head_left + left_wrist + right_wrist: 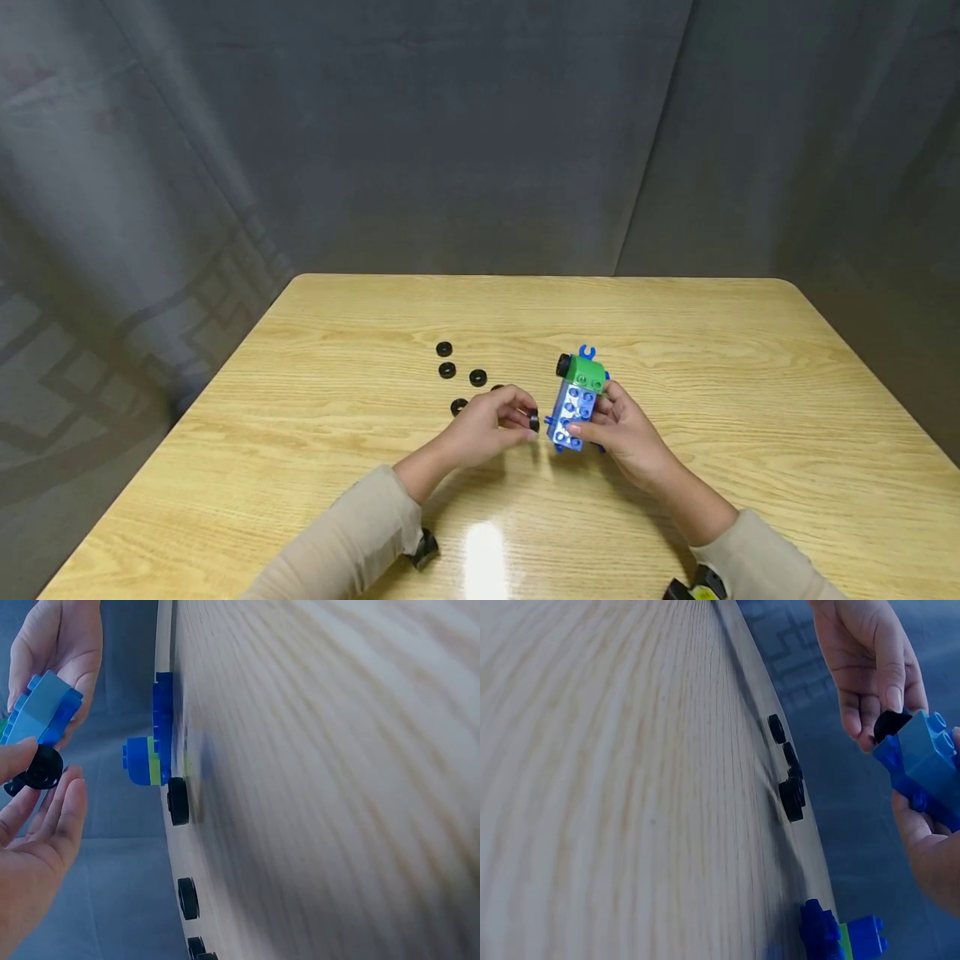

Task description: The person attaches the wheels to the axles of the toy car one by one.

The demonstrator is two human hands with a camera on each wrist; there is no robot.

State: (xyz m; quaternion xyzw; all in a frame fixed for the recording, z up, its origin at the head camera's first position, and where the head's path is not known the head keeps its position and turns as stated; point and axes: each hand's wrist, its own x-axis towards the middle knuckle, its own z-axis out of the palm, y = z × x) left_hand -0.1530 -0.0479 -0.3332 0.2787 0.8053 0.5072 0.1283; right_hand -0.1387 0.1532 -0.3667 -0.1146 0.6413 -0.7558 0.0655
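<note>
My right hand [633, 437] grips a toy car of building bricks [573, 408], its thumb on the blue studded top. The car has a green brick [585, 375] at its far end, a blue hook beyond that and one black wheel [563, 365] on its left side. Between thumb and fingers, my left hand [487, 425] pinches another black wheel [534, 421], close to the car's near left side. In the left wrist view this wheel [45, 769] is seen face on, overlapping the blue body. The right wrist view shows it [890, 724] partly hidden behind the car.
Several loose black wheels [477, 377] lie on the wooden table [360, 333], beyond and left of my left hand. Both wrist views show a second brick build [141, 761], blue with a lime layer, standing on the table. A grey curtain [465, 150] hangs behind.
</note>
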